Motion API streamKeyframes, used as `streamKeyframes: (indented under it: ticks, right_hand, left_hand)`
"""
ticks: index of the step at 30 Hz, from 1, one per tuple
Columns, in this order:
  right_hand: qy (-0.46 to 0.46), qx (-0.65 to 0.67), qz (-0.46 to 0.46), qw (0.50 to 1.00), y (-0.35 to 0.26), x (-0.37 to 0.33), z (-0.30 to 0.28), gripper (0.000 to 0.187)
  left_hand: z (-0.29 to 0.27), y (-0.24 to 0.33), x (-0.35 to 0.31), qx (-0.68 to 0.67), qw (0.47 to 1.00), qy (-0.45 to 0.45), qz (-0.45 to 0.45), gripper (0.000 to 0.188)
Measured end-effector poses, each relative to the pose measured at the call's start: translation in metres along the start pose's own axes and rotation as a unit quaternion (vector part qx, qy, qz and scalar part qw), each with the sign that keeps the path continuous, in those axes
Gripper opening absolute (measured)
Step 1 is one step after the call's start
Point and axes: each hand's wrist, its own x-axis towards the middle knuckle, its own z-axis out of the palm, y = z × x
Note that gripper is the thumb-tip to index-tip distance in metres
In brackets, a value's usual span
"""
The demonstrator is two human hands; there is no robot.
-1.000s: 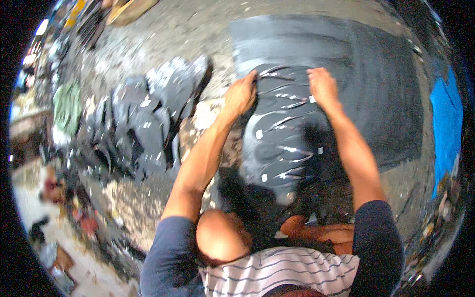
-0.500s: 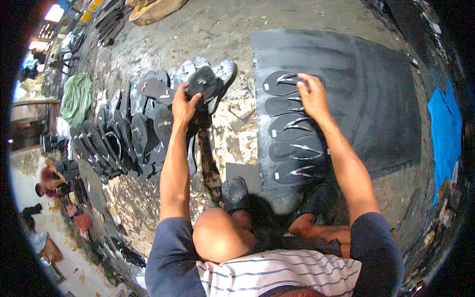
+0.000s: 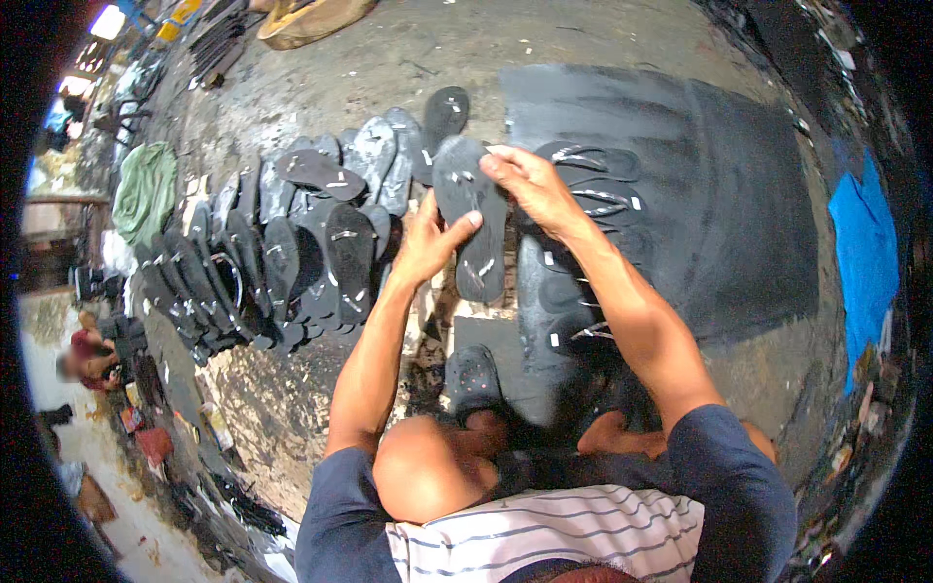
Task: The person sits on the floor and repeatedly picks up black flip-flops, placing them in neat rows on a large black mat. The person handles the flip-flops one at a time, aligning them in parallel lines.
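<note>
My left hand (image 3: 437, 236) grips a black flip-flop (image 3: 471, 209) by its side edge, thumb over the face turned up at me. At its top end my right hand (image 3: 530, 189) is closed, with thumb and fingers against the flip-flop's edge. Small pale bits stick out of that face. Just beyond lies another black flip-flop (image 3: 446, 113). Right of my hands, several black flip-flops with shiny straps (image 3: 607, 163) lie in a column on a dark rubber sheet (image 3: 739, 214), partly hidden by my right forearm.
On the left several rows of black flip-flops (image 3: 282, 257) lean and overlap. A green cloth (image 3: 144, 194) lies past them, and a blue sheet (image 3: 863, 262) is at the far right. A tan basin-like object (image 3: 316, 21) stands at the far edge. Another person (image 3: 92, 360) sits at the far left.
My right hand has come left from the flip-flops on the rubber sheet to the one in my left hand. My left hand has moved right and nearer, its flip-flop now upright in view.
</note>
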Motion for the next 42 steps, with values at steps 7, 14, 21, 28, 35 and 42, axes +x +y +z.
streamKeyframes:
  ticks: [7, 14, 21, 28, 35, 42]
  right_hand:
    - [0.022, -0.117, -0.048, 0.992, 0.023, -0.017, -0.025, 0.034]
    - [-0.036, 0.009, -0.075, 0.996, 0.030, -0.027, -0.001, 0.034]
    - [0.153, -0.030, -0.107, 0.982, 0.037, -0.001, -0.063, 0.033]
    - [0.080, 0.069, -0.081, 0.991, 0.025, -0.021, -0.021, 0.044]
    - [0.048, 0.039, -0.090, 0.994, 0.057, -0.026, -0.035, 0.045]
    - [0.096, -0.155, -0.161, 0.970, 0.033, -0.005, -0.196, 0.054]
  left_hand:
    - [0.025, 0.012, -0.002, -0.120, 0.989, -0.018, -0.089, 0.053]
    - [0.019, -0.014, -0.001, -0.184, 0.974, 0.065, -0.118, 0.051]
    - [0.039, -0.009, -0.015, -0.072, 0.992, -0.002, -0.105, 0.052]
    - [0.046, 0.018, -0.005, -0.178, 0.980, 0.029, -0.084, 0.041]
    - [0.059, -0.007, 0.023, -0.226, 0.969, 0.004, -0.098, 0.044]
    - [0.019, -0.044, 0.091, -0.395, 0.825, -0.274, -0.297, 0.035]
